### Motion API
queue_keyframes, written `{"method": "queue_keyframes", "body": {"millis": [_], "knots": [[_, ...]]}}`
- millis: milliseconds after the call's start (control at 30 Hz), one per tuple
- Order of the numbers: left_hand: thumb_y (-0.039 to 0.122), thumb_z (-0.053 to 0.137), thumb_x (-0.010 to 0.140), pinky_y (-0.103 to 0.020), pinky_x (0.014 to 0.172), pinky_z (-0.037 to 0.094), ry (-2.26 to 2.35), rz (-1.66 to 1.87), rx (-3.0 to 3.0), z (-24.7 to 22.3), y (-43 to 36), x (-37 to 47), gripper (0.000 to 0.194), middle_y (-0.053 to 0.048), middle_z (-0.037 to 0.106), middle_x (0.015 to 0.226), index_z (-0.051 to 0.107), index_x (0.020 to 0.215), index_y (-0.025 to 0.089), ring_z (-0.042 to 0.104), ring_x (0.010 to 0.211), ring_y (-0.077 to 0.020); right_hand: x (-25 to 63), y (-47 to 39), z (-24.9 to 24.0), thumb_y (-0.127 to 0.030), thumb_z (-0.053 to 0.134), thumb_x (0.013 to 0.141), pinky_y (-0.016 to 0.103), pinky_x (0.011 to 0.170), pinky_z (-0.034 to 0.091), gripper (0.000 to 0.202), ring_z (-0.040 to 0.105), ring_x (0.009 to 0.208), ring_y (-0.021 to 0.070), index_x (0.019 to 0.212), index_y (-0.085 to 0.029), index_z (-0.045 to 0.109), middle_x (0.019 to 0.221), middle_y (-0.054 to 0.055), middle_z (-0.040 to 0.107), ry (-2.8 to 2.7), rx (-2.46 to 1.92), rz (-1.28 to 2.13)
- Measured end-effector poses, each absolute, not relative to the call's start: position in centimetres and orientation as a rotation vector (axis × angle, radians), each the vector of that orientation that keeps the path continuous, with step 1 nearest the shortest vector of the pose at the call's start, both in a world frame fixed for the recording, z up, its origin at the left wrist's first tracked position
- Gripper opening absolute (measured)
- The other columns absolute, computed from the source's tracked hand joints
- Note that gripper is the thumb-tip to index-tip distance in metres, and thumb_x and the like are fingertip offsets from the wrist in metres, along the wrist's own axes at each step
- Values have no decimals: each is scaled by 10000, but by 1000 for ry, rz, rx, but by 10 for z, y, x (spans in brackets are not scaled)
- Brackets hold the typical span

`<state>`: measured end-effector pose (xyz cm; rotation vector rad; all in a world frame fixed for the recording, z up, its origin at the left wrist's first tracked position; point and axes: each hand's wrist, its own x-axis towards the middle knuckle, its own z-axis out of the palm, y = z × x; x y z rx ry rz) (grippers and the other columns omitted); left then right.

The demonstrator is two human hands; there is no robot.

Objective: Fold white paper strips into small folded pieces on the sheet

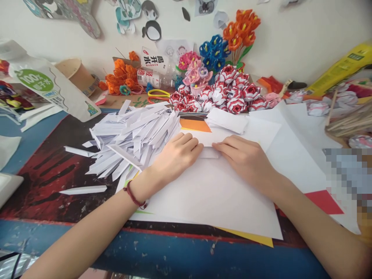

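Between my two hands lies a small white paper strip with a fold line across it, on top of large white sheets. My left hand is closed on the strip's left end, fingers curled. At the right end, my right hand pinches the paper between thumb and fingers. A heap of folded white paper strips is piled just left of my left hand. Beyond my hands lies a small stack of white paper pieces, beside an orange sheet.
Red-and-white paper flowers crowd the back edge, with blue pipe-cleaner flowers behind. A white bottle leans at left. Two loose folded strips lie on the dark mat. A red sheet is by my right forearm.
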<state>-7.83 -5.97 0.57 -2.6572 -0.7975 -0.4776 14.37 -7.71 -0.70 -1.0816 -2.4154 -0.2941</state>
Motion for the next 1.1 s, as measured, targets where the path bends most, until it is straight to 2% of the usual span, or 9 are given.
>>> {"method": "queue_keyframes", "body": {"millis": [167, 367, 600, 733, 900, 1100], "knots": [[129, 402, 951, -306, 654, 367, -789, -407, -2679, 7, -60, -79, 193, -50, 566, 779, 590, 907, 129, 484, 741, -167, 144, -78, -3, -88, 477, 919, 306, 596, 406, 195, 559, 724, 183, 949, -91, 670, 773, 70, 639, -2503, -1054, -356], [117, 407, 943, -314, 657, 374, -754, -337, -2680, 9, -60, -78, 196, -54, 564, 767, 583, 857, 128, 486, 743, -175, 141, -80, -1, -56, 464, 908, 313, 585, 379, 208, 528, 711, 186, 841, -105, 654, 777, 77, 624, -2556, -1030, -401], [99, 394, 938, -310, 652, 371, -688, -310, -2665, 10, -61, -77, 214, -62, 562, 758, 564, 811, 126, 483, 729, -173, 141, -78, 2, -67, 432, 918, 327, 585, 368, 266, 477, 678, 187, 724, -131, 603, 711, 62, 540, -2626, -1028, -369], [78, 370, 938, -318, 658, 370, -673, -318, -2661, 9, -61, -77, 232, -67, 557, 763, 556, 808, 125, 485, 739, -179, 140, -79, 4, -67, 391, 930, 335, 620, 392, 279, 485, 711, 201, 781, -134, 618, 746, 75, 540, -2647, -1031, -312], [89, 366, 944, -328, 672, 378, -708, -305, -2676, 9, -62, -77, 218, -76, 557, 780, 560, 849, 123, 490, 760, -189, 140, -80, 4, -71, 375, 940, 340, 665, 426, 266, 505, 768, 216, 975, -115, 635, 809, 88, 551, -2631, -1051, -263], [94, 371, 945, -321, 681, 385, -705, -296, -2682, 10, -62, -78, 219, -73, 563, 783, 564, 846, 124, 488, 764, -184, 141, -78, 2, -72, 399, 939, 320, 620, 400, 244, 474, 718, 196, 966, -105, 639, 771, 69, 526, -2631, -1035, -296]]}}
